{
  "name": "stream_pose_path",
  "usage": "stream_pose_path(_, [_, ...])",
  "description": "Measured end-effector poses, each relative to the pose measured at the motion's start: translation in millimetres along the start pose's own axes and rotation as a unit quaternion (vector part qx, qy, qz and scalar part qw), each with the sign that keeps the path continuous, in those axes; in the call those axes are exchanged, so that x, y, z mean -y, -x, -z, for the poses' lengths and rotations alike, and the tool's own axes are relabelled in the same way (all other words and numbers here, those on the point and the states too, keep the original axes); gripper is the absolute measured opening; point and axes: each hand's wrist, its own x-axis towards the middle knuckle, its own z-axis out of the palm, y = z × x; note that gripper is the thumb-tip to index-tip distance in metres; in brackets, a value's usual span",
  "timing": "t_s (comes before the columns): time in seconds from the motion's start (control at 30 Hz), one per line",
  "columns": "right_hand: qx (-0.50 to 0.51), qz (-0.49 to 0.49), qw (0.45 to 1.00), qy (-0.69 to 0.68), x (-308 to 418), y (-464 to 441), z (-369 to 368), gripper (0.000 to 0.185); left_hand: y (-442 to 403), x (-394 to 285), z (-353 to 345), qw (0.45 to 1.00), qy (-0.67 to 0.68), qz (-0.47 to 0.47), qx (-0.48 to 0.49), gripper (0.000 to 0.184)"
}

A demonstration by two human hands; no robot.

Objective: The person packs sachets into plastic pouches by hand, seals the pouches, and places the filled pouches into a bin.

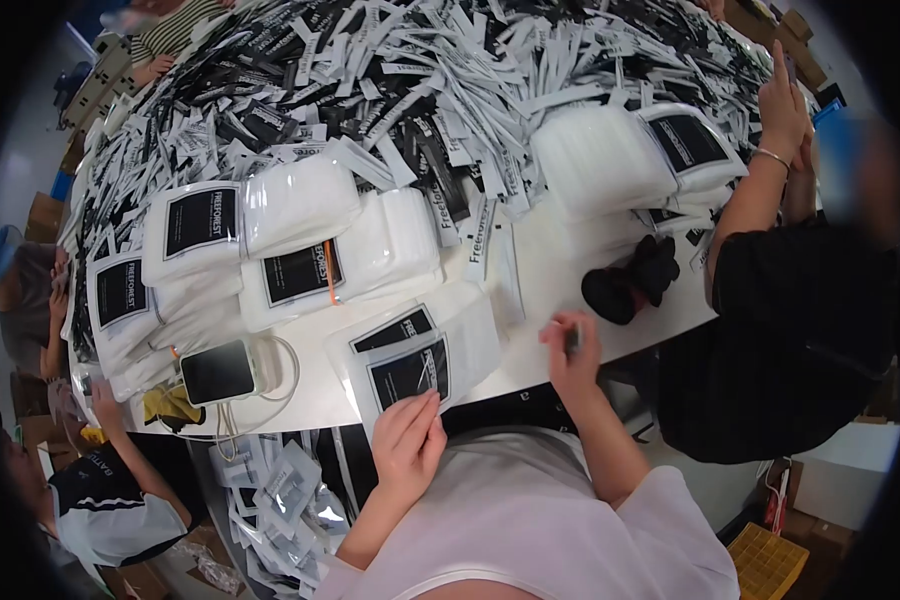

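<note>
My left hand [408, 442] pinches the near edge of a see-through plastic bag [410, 375] with a black FREEFOREST print. A second printed bag [398, 328] lies partly under it on the white table. To the right, my right hand [573, 358] hovers over the table edge with its fingers curled. Something small and dark shows between those fingers, too blurred to name. Beyond the hands, long narrow Freeforest packets [480, 240] lie on the tabletop.
Stacks of flat printed bags stand at left [195, 235] and right [610, 160]. A large heap of packets [370, 70] covers the far table. A phone [218, 373] with a cable and a black bundle [630, 280] lie nearby. A co-worker [790, 330] stands right; others are left. An open bag of pouches [285, 495] sits below.
</note>
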Motion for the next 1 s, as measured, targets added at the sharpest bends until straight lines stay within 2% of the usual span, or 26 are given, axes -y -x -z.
stream_pose_path(0.03, [0.003, -0.003, 1.000, 0.010, -6, 0, -5, 0.006, 3, 1, 2, 1.000, 0.001, 0.008, -0.004, 0.027])
stream_pose_path(0.13, [-0.043, -0.130, 0.990, -0.032, -8, -3, -10, 0.007, 6, 3, 0, 0.999, 0.034, 0.034, -0.015, 0.027])
stream_pose_path(0.17, [-0.002, -0.280, 0.954, -0.110, 0, -2, -3, 0.012, 5, 2, -1, 0.999, 0.033, 0.031, -0.016, 0.027])
stream_pose_path(0.27, [0.081, -0.462, 0.849, -0.245, 34, -22, 1, 0.018, 1, -1, -8, 1.000, 0.027, 0.010, -0.010, 0.028])
stream_pose_path(0.3, [0.102, -0.442, 0.870, -0.194, 35, -15, -7, 0.020, -1, -1, -10, 1.000, 0.019, -0.006, 0.002, 0.029])
stream_pose_path(0.33, [0.157, -0.364, 0.911, -0.115, 42, -13, -12, 0.022, -3, -1, -13, 1.000, 0.011, -0.023, 0.013, 0.029])
stream_pose_path(0.37, [0.195, -0.246, 0.949, 0.022, 69, -28, -15, 0.027, 2, 2, -16, 0.998, -0.001, -0.045, 0.038, 0.031])
stream_pose_path(0.4, [0.249, -0.335, 0.909, 0.019, 80, -34, -17, 0.031, 3, 4, -15, 0.997, -0.014, -0.054, 0.057, 0.033])
stream_pose_path(0.47, [0.263, -0.291, 0.920, 0.019, 72, -26, -20, 0.036, 4, 8, -12, 0.992, -0.041, -0.069, 0.095, 0.039])
stream_pose_path(0.5, [0.276, -0.280, 0.919, -0.015, 76, -23, -18, 0.034, 1, 2, -8, 0.995, -0.052, -0.026, 0.076, 0.063])
stream_pose_path(0.53, [0.291, -0.270, 0.917, -0.049, 84, -21, -17, 0.032, 2, 3, -8, 0.997, -0.065, -0.028, 0.033, 0.093])
stream_pose_path(0.57, [0.373, -0.229, 0.896, -0.073, 87, -20, -14, 0.033, -5, 1, -9, 0.997, -0.057, -0.030, 0.029, 0.100])
stream_pose_path(0.6, [0.444, -0.261, 0.851, -0.101, 103, -29, -11, 0.032, -15, -1, -9, 0.998, -0.050, -0.031, 0.027, 0.107])
stream_pose_path(0.63, [0.427, -0.240, 0.869, -0.075, 102, -24, -13, 0.032, -20, 3, -10, 0.995, -0.056, -0.017, 0.086, 0.110])
stream_pose_path(0.67, [0.408, -0.217, 0.886, -0.050, 100, -20, -16, 0.031, -19, 3, -10, 0.996, -0.042, -0.025, 0.069, 0.110])
stream_pose_path(0.77, [0.339, -0.279, 0.898, -0.035, 102, -24, -19, 0.022, -23, 2, -11, 0.998, -0.014, -0.051, 0.027, 0.110])
stream_pose_path(0.87, [0.321, -0.335, 0.873, -0.148, 105, -23, -20, 0.020, -26, -2, -7, 0.997, -0.016, -0.069, 0.015, 0.111])
stream_pose_path(0.97, [0.385, -0.204, 0.889, -0.141, 98, -18, -16, 0.028, -23, 3, -1, 0.988, 0.099, -0.010, 0.115, 0.103])
stream_pose_path(1.0, [0.396, -0.223, 0.882, -0.124, 97, -20, -14, 0.027, -23, 3, 1, 0.983, 0.128, -0.009, 0.128, 0.098])
